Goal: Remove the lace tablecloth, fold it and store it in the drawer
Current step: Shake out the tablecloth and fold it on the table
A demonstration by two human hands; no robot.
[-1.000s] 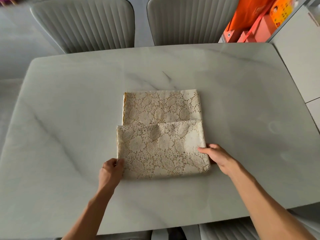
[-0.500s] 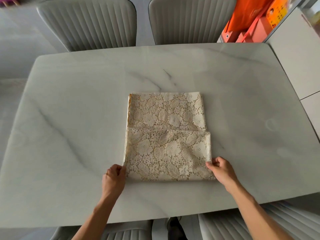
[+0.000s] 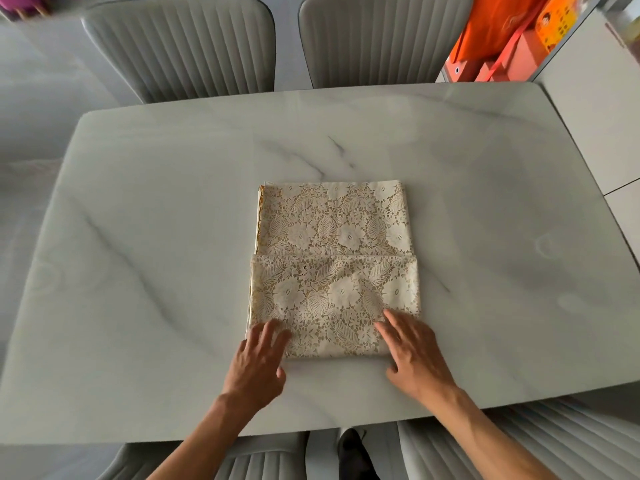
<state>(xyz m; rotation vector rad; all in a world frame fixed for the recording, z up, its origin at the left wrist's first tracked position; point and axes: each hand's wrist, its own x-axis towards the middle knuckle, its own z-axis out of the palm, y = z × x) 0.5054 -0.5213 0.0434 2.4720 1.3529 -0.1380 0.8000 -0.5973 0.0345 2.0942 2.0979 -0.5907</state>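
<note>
The cream lace tablecloth (image 3: 332, 268) lies folded into a small rectangle in the middle of the grey marble table (image 3: 145, 237). Its near half is doubled over, with the fold edge running across the middle. My left hand (image 3: 259, 358) rests flat with fingers spread on the cloth's near left corner. Flat on the near right corner lies my right hand (image 3: 412, 351), fingers apart. Neither hand grips the cloth. No drawer is in view.
Two grey ribbed chairs (image 3: 183, 46) (image 3: 381, 39) stand at the table's far side. Orange bags and boxes (image 3: 498, 39) sit at the back right beside a white cabinet (image 3: 602, 126). More ribbed chair seats (image 3: 540, 441) are below the near edge.
Both hands have let go of the cloth's near corners, opened and laid their fingers flat on top of the fold. The cloth stays in the same place.
</note>
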